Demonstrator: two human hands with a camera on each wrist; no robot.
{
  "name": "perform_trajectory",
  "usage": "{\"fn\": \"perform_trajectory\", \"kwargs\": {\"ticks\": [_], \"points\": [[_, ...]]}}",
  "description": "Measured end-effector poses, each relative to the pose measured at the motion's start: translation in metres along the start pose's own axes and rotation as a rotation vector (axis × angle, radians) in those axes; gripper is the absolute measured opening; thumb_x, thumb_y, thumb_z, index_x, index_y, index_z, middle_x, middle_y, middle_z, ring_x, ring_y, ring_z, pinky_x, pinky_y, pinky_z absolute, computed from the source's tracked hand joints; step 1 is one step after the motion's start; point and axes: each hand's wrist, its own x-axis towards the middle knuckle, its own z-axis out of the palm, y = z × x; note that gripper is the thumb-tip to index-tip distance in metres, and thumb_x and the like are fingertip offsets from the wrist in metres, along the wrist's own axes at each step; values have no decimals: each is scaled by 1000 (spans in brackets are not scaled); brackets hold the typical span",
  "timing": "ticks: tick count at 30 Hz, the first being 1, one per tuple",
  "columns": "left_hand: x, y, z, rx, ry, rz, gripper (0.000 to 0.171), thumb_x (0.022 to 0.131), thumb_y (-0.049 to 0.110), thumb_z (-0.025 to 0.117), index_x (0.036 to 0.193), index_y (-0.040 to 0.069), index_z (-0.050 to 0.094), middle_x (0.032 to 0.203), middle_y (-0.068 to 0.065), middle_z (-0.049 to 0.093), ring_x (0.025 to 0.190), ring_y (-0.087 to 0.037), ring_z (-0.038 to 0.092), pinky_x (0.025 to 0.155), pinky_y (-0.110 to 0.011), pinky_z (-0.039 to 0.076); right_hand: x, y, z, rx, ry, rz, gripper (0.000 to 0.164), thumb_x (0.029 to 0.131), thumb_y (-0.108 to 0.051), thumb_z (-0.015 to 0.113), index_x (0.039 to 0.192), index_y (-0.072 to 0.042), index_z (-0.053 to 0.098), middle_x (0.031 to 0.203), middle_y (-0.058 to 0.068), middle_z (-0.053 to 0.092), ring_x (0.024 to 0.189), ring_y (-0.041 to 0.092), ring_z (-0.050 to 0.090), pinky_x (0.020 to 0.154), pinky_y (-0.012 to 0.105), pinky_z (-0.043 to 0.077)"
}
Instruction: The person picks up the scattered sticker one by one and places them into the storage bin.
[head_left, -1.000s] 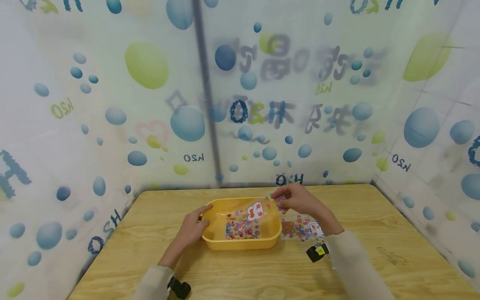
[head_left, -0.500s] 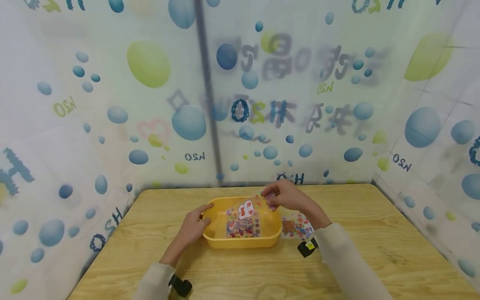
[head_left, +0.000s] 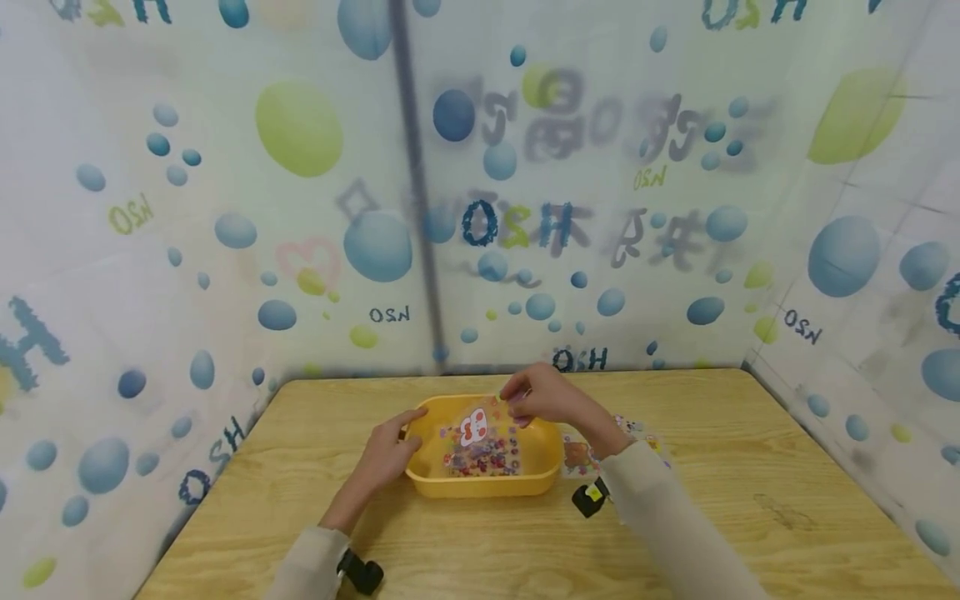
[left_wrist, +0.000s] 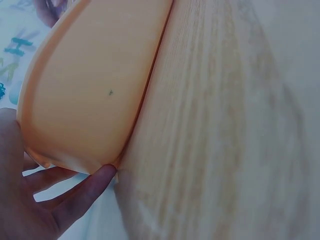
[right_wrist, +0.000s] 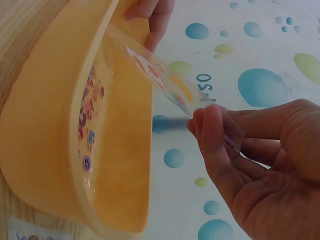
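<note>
A yellow plastic basin (head_left: 487, 487) stands on the wooden table. At its left end my left hand (head_left: 386, 450) grips the rim; in the left wrist view the fingers (left_wrist: 82, 200) lie against the outside wall. Above the basin's right side my right hand (head_left: 551, 396) pinches the corner of a clear sticker sheet (head_left: 474, 427) with a white cartoon face. The sheet slants down into the basin, as the right wrist view shows with the sticker sheet (right_wrist: 155, 72) stretched from the fingertips. Small colourful stickers (right_wrist: 90, 107) lie on the basin floor, partly behind the held sheet.
More clear sticker sheets (head_left: 576, 456), one with a brown bear, lie on the table just right of the basin, partly covered by my right forearm. A wall sheet (head_left: 637, 333) printed with blue and green bubbles hangs behind the table (head_left: 480, 550).
My right hand has moved left over the basin, carrying the sticker sheet farther left and lower across the stickers. The left hand has stayed on the rim.
</note>
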Motion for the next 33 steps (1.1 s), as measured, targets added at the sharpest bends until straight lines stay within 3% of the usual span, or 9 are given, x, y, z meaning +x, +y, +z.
{"fn": "perform_trajectory", "kwargs": {"ticks": [4, 11, 16, 23, 29, 33], "points": [[0, 0, 0, -4, 1, -4, 50, 91, 6, 59, 141, 7, 64, 142, -18, 64, 108, -31, 66, 84, -38, 54, 7, -4, 9, -19, 21, 24, 24, 92, 2, 68, 115, 7, 73, 101, 16, 74, 73, 16, 72, 69, 29, 62], [0, -1, 1, -36, -7, -4, 51, 90, 6, 59, 141, 7, 63, 142, -18, 64, 99, -25, 65, 72, -30, 50, 16, -8, 23, -44, 29, 101, 21, 91, 4, 69, 111, 4, 75, 97, 13, 73, 77, 23, 73, 74, 34, 63], [1, -2, 1, -31, -3, 0, 52, 89, 6, 59, 141, 8, 64, 140, -18, 65, 96, -23, 63, 72, -29, 48, 19, -9, 28, -57, 32, 113, 20, 90, 5, 69, 109, 5, 75, 99, 15, 73, 78, 28, 74, 73, 35, 63], [1, -2, 1, -27, -3, 4, 52, 89, 5, 59, 141, 6, 64, 140, -18, 65, 98, -24, 64, 74, -32, 49, 21, -9, 29, -78, 21, 123, 19, 90, 4, 70, 109, 5, 76, 103, 15, 74, 73, 22, 73, 68, 30, 62], [2, -3, 2, -28, 2, 3, 52, 88, 5, 59, 140, 5, 64, 140, -19, 65, 101, -26, 66, 77, -33, 52, 20, -11, 24, -95, -10, 167, 19, 96, -5, 64, 106, 3, 78, 96, 18, 76, 64, 17, 69, 72, 37, 63], [1, -3, 2, -19, 3, 0, 52, 88, 6, 59, 140, 6, 64, 141, -19, 65, 104, -27, 65, 82, -36, 53, 20, -11, 22, -108, -21, 176, 21, 94, -1, 62, 107, 4, 78, 91, 18, 76, 59, 17, 66, 69, 37, 63]]}}
